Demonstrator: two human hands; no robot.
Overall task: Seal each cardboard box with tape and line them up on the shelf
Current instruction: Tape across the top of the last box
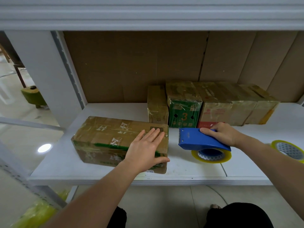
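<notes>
A long brown cardboard box (105, 137) with green print and shiny tape lies near the front of the white shelf (181, 175). My left hand (145, 150) rests flat on its right end, fingers straight, thumb over the near edge. My right hand (222, 135) grips the handle of a blue tape dispenser (197, 139), which sits on the shelf to the right of the box with a roll of clear yellowish tape in it. Several taped boxes (212, 104) stand in a row at the back right.
A spare tape roll (287, 149) lies at the shelf's right edge. Brown cardboard sheets (131, 63) line the back of the shelf bay. An upper shelf (148, 15) hangs overhead. A white upright post (49, 76) bounds the left side. Yellow plastic lies on the floor below left.
</notes>
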